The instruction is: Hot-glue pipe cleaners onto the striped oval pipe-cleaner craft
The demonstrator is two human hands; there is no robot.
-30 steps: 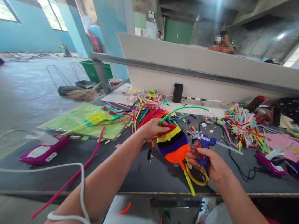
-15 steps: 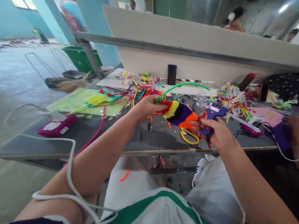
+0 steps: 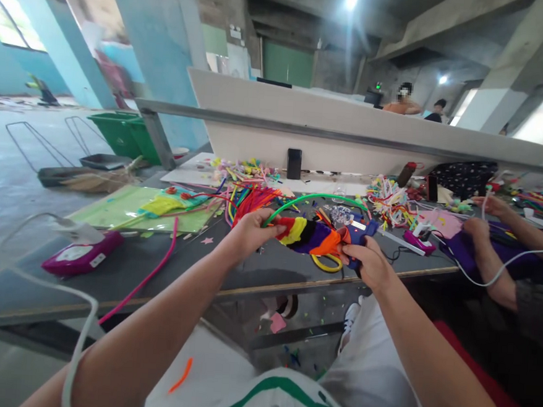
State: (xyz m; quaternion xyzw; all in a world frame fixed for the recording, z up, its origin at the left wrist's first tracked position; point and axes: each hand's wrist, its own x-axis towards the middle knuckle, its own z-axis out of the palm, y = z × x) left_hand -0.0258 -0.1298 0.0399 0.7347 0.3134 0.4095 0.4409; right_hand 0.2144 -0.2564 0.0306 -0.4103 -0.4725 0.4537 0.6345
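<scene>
Nearer than the phone [image 3: 294, 164], the striped piece [image 3: 312, 237] stretches crosswise, red end pointing left, orange end right. The left hand [image 3: 249, 232] pinches the red end; the right hand [image 3: 373, 261] holds the orange end and a blue glue gun [image 3: 360, 231].

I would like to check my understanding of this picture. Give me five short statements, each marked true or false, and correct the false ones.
1. The left hand holds the striped piece at its red end. True.
2. The right hand holds a black phone. False: it holds the blue glue gun; the black phone stands upright before the pale panel.
3. In the picture, a green stem arches above the striped piece. True.
4. The green bin stands on the person's right. False: the green bin is on the left.
5. The orange scrap lies on the floor. False: the orange scrap is on the person's trouser leg.
</scene>
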